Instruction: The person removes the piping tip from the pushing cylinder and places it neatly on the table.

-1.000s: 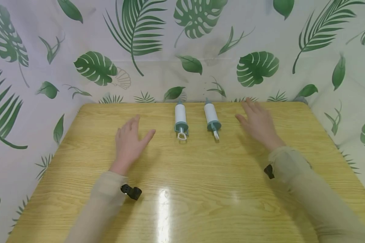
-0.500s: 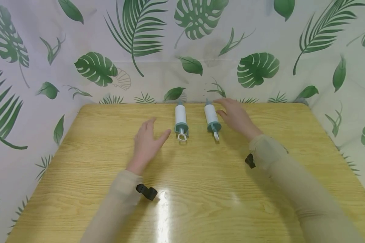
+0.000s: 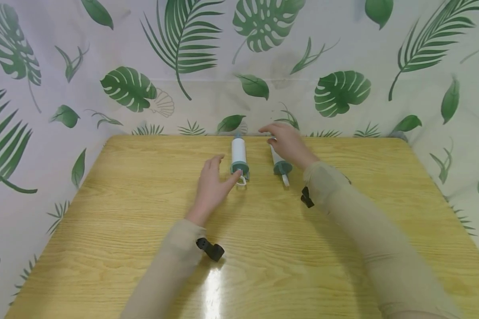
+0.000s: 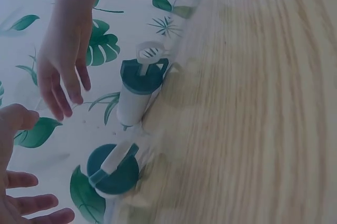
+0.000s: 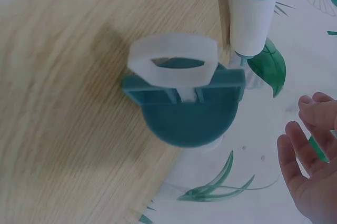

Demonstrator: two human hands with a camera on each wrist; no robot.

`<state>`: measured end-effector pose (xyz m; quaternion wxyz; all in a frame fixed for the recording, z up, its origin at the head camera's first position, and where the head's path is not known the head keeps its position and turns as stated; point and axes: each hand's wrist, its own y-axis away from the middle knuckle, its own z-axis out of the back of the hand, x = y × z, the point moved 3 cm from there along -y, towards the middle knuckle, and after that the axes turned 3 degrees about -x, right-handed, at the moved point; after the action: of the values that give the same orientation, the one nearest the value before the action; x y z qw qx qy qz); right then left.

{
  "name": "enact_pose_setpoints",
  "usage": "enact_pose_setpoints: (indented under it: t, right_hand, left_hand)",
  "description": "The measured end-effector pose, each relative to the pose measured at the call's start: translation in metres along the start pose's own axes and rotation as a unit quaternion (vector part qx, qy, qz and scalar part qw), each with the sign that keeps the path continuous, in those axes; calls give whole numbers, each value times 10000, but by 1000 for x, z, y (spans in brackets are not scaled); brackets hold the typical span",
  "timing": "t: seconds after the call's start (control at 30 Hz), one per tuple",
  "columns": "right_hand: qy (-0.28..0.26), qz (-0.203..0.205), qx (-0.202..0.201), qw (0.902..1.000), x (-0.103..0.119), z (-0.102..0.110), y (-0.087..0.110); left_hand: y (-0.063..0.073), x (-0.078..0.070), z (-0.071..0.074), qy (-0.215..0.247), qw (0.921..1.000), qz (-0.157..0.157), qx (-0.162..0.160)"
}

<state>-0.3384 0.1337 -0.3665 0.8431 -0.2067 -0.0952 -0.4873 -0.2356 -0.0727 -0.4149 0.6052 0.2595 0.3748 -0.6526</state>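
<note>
A pale cloth printed with green leaves hangs behind the table and along 2 of its sides. The table shows yellowish wood grain and a bright glare patch towards the front. 2 beige sleeves reach over it, the left sleeve and the right sleeve. The 2 hands come next. The left hand is loose beside the left syringe, its thumb held away from the fingers; it grasps nothing, and the left wrist view shows a gap to the syringe, though in the head view the thumb tip overlaps its handle end. The right hand is released too, fingers slightly bent, and hides the far end of the right syringe in the head view; the right wrist view shows it apart. The 2 syringes, white with teal collars, lie side by side at the back of the table, far ends towards the cloth. A black strap sits at the left cuff. Smallest are the white handles, the left handle and the looped right handle
</note>
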Motion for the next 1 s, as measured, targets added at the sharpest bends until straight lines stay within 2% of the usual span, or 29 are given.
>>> enact_pose_setpoints:
  t: [0.13,0.33,0.47,0.6,0.8,1.0]
  right_hand:
    - [-130,-101,242,9996,0,-9,-14]
    - [-191,-25,529,9984,5,-23,-36]
    - [-35,50,655,9978,8,-33,-46]
    - [77,177,635,9978,11,-43,-52]
    - [15,233,704,9972,11,-62,-58]
    - [-206,-79,920,9955,12,-73,-61]
  left_hand:
    - [-7,-3,-9,306,9995,-18,-37]
    - [-21,-5,-19,549,9981,48,-291]
    - [-30,-4,-27,466,9977,270,-400]
    - [-35,-1,-37,215,9978,515,-364]
    - [-39,4,-49,-56,9968,652,-456]
    - [-42,6,-55,-240,9960,696,-502]
